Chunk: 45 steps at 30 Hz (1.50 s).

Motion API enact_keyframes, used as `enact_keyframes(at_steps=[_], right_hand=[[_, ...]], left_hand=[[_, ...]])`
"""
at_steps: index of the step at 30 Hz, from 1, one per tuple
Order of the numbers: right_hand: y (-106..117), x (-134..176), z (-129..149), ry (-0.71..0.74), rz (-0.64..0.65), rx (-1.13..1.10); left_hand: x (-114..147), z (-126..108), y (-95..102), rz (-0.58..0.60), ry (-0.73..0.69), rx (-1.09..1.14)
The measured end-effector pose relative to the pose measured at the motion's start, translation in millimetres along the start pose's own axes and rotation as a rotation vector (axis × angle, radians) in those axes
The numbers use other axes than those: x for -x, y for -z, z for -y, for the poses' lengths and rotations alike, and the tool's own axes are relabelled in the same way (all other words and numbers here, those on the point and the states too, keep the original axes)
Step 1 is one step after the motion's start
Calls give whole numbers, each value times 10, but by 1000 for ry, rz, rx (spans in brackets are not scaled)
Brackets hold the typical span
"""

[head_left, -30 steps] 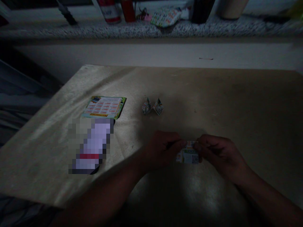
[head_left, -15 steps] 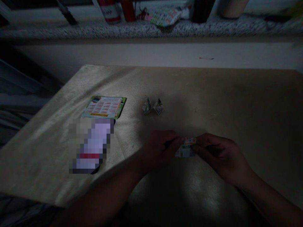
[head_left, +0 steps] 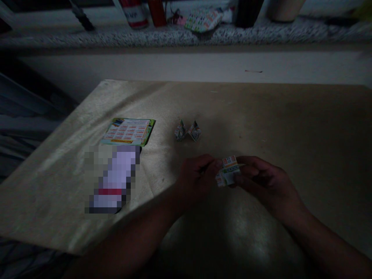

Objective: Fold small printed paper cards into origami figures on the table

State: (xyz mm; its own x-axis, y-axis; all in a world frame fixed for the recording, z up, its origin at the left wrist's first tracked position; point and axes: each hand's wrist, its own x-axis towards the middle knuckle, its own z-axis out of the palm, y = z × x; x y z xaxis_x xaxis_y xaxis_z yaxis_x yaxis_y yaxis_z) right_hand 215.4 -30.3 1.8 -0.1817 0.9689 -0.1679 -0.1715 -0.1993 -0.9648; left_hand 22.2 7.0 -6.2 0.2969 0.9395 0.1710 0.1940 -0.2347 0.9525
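Observation:
Between my two hands is a small folded piece of printed paper (head_left: 231, 169), white with orange and green print. My left hand (head_left: 199, 174) pinches its left side between thumb and fingers. On the right, my right hand (head_left: 261, 176) grips the opposite edge, thumb in front and fingers behind. Beyond my hands stands a folded paper figure (head_left: 194, 131) with two pointed peaks, made of similar printed paper. Dim light hides the finer creases.
A calendar card (head_left: 128, 131) lies on the table (head_left: 290, 116) at the left, with a phone (head_left: 119, 174), blurred out, just below it. Behind the table runs a speckled stone sill (head_left: 174, 38) holding a red can (head_left: 134, 15), a printed packet (head_left: 203, 20) and dark containers.
The folded paper has been raised and tilted, so more of its printed face shows. Both hands have shifted slightly upward, still gripping it. The paper figure, card and phone have stayed put.

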Motion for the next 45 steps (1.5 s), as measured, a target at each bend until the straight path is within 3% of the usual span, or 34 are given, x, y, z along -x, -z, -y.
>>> enact_keyframes(at_steps=[4,7,10,13,18,21,25,32,41,45], right_hand=[[6,-25,-58,-70,55,-79],[64,-38,-90,-24,-50,-107],[107,-39,-93,46,-205,-131],[105,-39,-92,56,-232,-175],[63,-36,-108,-35,14,-64],[65,-23,-96,-98,41,6],[98,-5,-68,-155,67,-60],[94,0,-14,-110,140,-136],[98,-8,-52,8,-14,-59],[98,-1,-63,119,-105,-123]], left_hand=[[13,5,-26,14,79,59],[9,14,4,85,166,103],[2,14,34,249,261,210],[3,4,22,338,308,309],[32,5,-53,251,268,377],[50,1,-71,239,244,368],[51,-22,-44,290,210,379],[35,4,17,324,254,439],[31,-37,26,449,283,479],[36,0,29,298,323,473]])
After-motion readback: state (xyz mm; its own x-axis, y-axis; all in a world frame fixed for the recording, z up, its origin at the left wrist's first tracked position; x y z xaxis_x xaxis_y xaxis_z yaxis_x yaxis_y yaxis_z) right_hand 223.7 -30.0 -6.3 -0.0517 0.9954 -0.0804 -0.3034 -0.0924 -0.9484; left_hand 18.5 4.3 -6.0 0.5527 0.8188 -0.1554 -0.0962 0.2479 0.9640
